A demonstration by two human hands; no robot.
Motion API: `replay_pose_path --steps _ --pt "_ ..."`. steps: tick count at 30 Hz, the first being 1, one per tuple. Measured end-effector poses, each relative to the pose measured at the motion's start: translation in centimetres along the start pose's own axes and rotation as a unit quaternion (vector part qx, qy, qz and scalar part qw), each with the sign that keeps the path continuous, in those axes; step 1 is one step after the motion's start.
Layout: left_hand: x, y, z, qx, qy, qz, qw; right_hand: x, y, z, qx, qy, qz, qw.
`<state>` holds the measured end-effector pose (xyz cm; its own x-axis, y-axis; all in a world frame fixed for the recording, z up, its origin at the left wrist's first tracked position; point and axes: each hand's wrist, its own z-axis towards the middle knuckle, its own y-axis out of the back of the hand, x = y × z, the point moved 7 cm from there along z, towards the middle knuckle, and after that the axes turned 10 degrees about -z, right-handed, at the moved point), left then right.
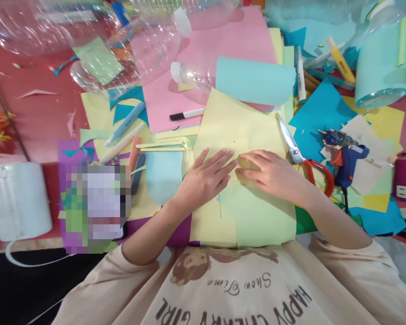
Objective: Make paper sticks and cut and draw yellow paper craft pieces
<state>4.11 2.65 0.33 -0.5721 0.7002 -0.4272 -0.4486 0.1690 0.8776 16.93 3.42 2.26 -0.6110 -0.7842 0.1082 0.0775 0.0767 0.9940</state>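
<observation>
1. The left hand [209,178] lies flat, fingers spread and gripping nothing, over a large yellow sheet [238,115] at the near middle of the table [50,115].
2. The right hand [275,174] bends its fingers over a small yellow piece [244,163] just beside the left fingertips; whether it pinches or only presses the piece, I cannot tell.
3. That piece seems to be at a handling stage, not yet fixed to anything visible; a green sheet [264,216] lies on the near side.
4. Some work looks done: a bottle [255,81], far middle, has a blue paper wrap with neck and cap bare; another bottle [380,63], far right, is also pale blue and bears a yellow-green strip [402,40].
5. Some looks left: clear bottles [47,31] at far left show no such wrap.
6. Cutting has evidently happened, judging by the scraps around. The scissors [295,152] and glue gun [347,167] lie unheld to the right; no bottle is in hand.
</observation>
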Motion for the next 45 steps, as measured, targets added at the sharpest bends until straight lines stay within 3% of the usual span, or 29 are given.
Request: replay_pose_path --steps 10,19,45 --pt "0.03 0.13 0.01 0.001 -0.001 -0.005 1.0 -0.67 0.12 -0.18 -0.001 0.002 0.037 0.999" --pt "0.46 -0.15 -0.05 0.03 0.03 -0.047 0.998 -0.46 0.01 -0.28 0.009 0.011 0.01 1.0" --pt "0.52 -0.21 -0.08 0.013 0.028 -0.046 0.998 0.04 0.07 -0.3 -0.01 0.01 -0.007 1.0"
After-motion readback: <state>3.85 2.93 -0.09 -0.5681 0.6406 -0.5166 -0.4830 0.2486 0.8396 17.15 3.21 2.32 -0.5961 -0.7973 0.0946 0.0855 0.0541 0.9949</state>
